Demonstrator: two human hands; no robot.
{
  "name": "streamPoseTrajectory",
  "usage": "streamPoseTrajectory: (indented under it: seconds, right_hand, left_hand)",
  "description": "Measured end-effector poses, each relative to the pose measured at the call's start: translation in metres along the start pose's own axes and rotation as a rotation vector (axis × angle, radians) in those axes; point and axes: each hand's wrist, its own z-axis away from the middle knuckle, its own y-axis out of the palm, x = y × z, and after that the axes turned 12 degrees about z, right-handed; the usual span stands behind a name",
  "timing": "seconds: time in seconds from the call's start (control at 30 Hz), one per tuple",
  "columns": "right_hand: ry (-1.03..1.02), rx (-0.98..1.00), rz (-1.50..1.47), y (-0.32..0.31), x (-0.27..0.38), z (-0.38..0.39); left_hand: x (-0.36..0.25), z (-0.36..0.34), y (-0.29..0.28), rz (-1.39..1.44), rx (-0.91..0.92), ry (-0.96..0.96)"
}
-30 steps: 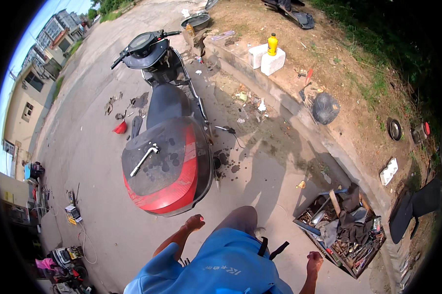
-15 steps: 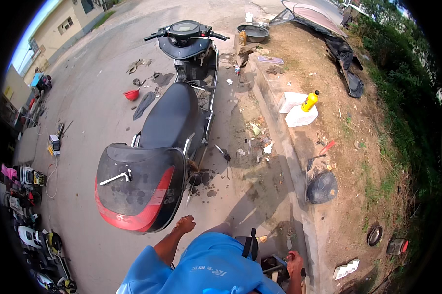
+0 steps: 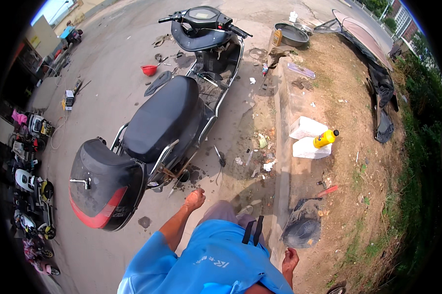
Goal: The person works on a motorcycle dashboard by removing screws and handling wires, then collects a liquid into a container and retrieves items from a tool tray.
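Observation:
My left hand (image 3: 195, 198) hangs in front of my body, to the right of the scooter's rear, its fingers loosely bent with nothing seen in them. Low on the right, my right hand (image 3: 290, 259) is beside a dark, rounded, dusty shell (image 3: 302, 230), apart from it; its fingers are half curled and no object shows there. A scooter (image 3: 164, 117) with a black seat stands to the left. On its black and red tail box (image 3: 108, 176) lies a silver angled wrench (image 3: 83, 183). Neither hand touches the scooter.
A raised kerb (image 3: 282, 161) runs along the right. White blocks (image 3: 313, 147) beyond it carry a yellow bottle (image 3: 325, 138). A red bowl-shaped thing (image 3: 148, 70), a dark basin (image 3: 291, 35) and scattered litter lie ahead. Several parked scooters (image 3: 30, 181) line the left edge.
The view has shifted, and the scooter's rear now sits farther left. My left hand appears slightly higher and farther right. The tool-filled box near my right hand has left the view.

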Motion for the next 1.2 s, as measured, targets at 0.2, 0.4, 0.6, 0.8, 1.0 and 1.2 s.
streamPoseTrajectory:
  seconds: [0.2,0.4,0.6,0.8,1.0,1.2]
  right_hand:
    - [-0.321,0.085,0.323,-0.037,0.168,-0.163]
    - [-0.536,0.036,0.232,-0.013,0.346,-0.248]
    - [-0.561,-0.019,0.424,0.017,0.387,-0.326]
    - [-0.400,0.182,0.659,0.083,0.481,-0.394]
    - [0.088,0.246,0.834,0.103,0.558,-0.440]
    - [0.167,0.196,0.900,0.131,0.609,-0.446]
  left_hand:
    - [-0.133,-0.065,0.002,0.162,-0.136,0.070]
    - [-0.179,-0.225,-0.044,0.489,-0.313,0.023]
    - [-0.229,-0.464,-0.122,0.495,-0.506,-0.078]
    - [-0.187,-0.659,-0.168,0.449,-0.631,-0.399]
    - [-0.162,-0.760,-0.177,0.366,-0.725,-0.512]
    - [-0.150,-0.816,-0.154,0.343,-0.694,-0.566]
